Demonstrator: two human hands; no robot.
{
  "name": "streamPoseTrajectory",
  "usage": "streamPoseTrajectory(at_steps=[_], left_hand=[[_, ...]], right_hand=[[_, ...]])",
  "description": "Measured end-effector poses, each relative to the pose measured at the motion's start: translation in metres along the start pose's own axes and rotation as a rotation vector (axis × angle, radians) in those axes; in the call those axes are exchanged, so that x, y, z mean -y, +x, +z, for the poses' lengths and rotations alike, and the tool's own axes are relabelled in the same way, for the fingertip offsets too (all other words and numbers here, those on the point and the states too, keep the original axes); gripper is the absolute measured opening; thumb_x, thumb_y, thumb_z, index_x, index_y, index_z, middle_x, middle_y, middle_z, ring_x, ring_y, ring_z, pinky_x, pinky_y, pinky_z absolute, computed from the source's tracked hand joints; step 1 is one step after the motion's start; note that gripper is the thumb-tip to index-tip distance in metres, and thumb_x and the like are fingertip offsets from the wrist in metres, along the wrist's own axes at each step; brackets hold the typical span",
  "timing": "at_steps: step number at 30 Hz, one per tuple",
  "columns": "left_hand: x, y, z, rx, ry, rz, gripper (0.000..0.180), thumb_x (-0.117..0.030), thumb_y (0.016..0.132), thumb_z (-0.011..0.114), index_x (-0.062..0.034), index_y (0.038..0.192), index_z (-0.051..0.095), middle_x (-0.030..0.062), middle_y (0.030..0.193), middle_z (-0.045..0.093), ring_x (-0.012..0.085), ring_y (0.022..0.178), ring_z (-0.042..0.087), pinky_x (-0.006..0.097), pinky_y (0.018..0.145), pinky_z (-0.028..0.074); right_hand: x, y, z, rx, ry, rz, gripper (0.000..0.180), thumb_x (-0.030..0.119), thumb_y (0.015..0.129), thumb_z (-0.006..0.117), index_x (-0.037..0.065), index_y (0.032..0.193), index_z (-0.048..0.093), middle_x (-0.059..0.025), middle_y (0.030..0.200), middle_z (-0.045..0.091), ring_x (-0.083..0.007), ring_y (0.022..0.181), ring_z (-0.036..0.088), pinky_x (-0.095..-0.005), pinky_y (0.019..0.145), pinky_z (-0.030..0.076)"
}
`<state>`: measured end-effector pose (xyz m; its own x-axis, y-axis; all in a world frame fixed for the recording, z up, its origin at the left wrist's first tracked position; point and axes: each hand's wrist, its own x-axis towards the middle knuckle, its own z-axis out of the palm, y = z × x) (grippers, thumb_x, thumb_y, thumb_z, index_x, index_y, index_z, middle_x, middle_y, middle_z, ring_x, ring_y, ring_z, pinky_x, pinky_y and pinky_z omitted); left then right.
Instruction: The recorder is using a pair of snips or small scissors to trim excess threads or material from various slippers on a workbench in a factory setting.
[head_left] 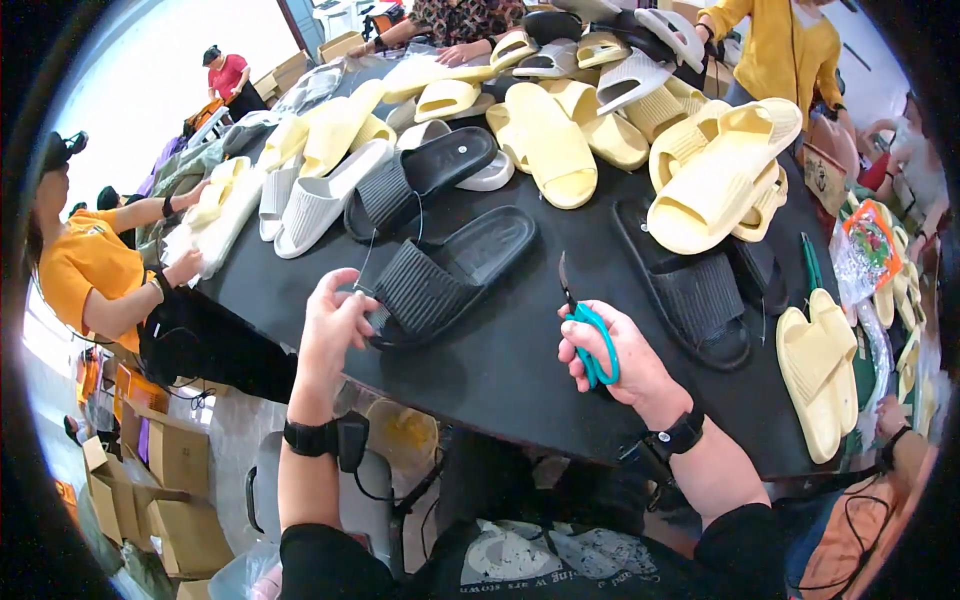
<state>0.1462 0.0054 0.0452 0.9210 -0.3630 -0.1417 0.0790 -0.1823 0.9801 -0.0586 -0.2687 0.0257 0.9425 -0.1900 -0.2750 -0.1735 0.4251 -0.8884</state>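
My left hand (335,325) is closed in a pinch on a thin cord (367,262) at the toe end of a black ribbed slide slipper (430,290). That slipper lies on the dark table, its heel pointing up and to the right. The cord runs up toward a second black slipper (425,175) just behind it. In my right hand (635,365) is a pair of teal-handled scissors (596,345), with slim dark blades pointing up and away from me. The blades are apart from the slipper, to its right.
Yellow slippers (550,145) and grey ones (335,200) heap along the far side of the dark table (480,400). Black slippers (695,300) lie at right, under yellow ones. A yellow pair (818,375) sits by the right edge. Co-workers stand around; cardboard boxes (170,460) occupy the floor at left.
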Motion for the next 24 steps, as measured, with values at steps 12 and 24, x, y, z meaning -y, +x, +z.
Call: streamPoseTrajectory(at_steps=[12,24], left_hand=[[-0.031,0.077,0.039,0.087,1.056,0.879,0.040,-0.025,0.082,0.064,-0.0169,0.120,0.057,0.0205,0.130,0.046,0.0376,0.125,0.038,0.050,0.102,0.031],[-0.064,0.089,0.054,0.363,1.603,0.847,0.037,-0.046,0.085,0.056,-0.0111,0.079,0.069,0.0073,0.090,0.058,0.0263,0.105,0.047,0.049,0.101,0.027]], right_hand=[[0.000,-0.004,0.003,-0.010,-0.053,0.015,0.028,0.019,0.086,0.061,0.004,0.107,0.050,-0.0048,0.071,0.058,-0.0097,0.054,0.055,-0.0243,0.044,0.047],[-0.001,-0.005,0.004,0.026,-0.053,-0.002,0.030,0.020,0.087,0.061,0.004,0.108,0.048,-0.0045,0.072,0.058,-0.0093,0.053,0.055,-0.0225,0.041,0.045]])
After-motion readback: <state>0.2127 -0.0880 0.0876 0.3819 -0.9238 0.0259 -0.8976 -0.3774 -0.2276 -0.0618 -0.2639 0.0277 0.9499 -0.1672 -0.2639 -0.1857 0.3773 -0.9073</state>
